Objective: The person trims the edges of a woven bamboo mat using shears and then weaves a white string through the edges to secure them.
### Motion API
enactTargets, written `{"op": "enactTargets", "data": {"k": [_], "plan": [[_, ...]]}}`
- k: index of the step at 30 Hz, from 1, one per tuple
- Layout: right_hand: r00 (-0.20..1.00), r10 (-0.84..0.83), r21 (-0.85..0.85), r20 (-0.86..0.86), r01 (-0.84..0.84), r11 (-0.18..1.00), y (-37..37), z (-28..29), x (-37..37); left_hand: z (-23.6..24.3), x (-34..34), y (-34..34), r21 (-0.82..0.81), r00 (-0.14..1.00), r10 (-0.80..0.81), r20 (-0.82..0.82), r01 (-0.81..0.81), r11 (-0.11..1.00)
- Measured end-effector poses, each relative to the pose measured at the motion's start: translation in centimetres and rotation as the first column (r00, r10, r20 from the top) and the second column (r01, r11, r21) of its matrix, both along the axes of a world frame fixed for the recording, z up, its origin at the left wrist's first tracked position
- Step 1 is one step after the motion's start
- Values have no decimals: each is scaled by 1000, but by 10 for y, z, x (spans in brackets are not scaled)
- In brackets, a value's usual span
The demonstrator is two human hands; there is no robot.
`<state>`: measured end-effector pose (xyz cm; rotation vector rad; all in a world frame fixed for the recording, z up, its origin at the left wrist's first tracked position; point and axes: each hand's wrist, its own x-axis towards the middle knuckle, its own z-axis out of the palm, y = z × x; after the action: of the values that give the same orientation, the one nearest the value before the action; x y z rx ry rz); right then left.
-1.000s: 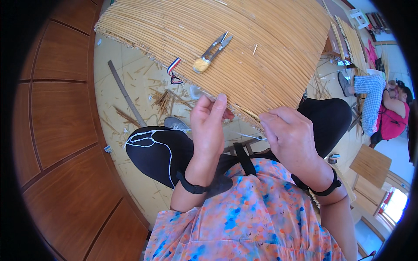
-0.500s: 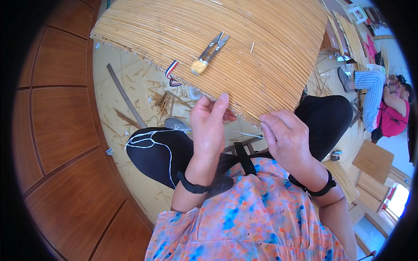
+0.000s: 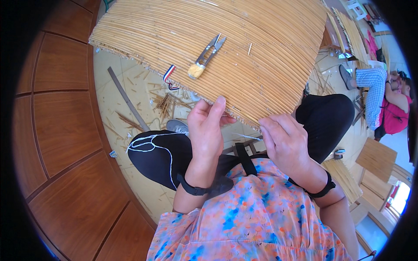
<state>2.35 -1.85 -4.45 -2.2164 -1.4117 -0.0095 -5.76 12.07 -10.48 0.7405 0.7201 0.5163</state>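
Observation:
A large mat of thin reed stalks (image 3: 261, 39) slopes away from me, its near edge at my hands. My left hand (image 3: 205, 129) is closed on that edge, thumb on top, its other fingers partly hidden beneath. To its right, my right hand (image 3: 285, 137) pinches the edge near the mat's right corner; its fingertips are partly hidden. A short white string (image 3: 249, 137) runs below the edge toward my right fingers. More white string (image 3: 150, 142) lies looped over my left knee. On the mat rest thread snips (image 3: 207, 56) with a yellowish wrapped end, their blades apart.
A striped ribbon (image 3: 169, 73) hangs at the mat's edge. Cut stalks (image 3: 164, 103) and a long dark strip (image 3: 126, 98) litter the tiled floor. Brown wooden panels (image 3: 61, 117) stand at left. At right sits another person (image 3: 394, 108) near a wooden stool (image 3: 376, 158).
The view has shifted slightly. Both hands stay at the mat's near edge, with the right fingers a little changed in position. The snips and looped string lie as before.

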Motion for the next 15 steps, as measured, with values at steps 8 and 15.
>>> {"op": "enactTargets", "data": {"k": [8, 15], "plan": [[1000, -3, 30, -9, 4, 1000, -1, -3, 0, 1, -1, 0, -4, 1000, -2, 4, 2, 1000], [1000, 7, 38, -31, -6, 999, -3, -1, 1, -3, -2, 1, 3, 1000, -2, 11, 2, 1000]]}}
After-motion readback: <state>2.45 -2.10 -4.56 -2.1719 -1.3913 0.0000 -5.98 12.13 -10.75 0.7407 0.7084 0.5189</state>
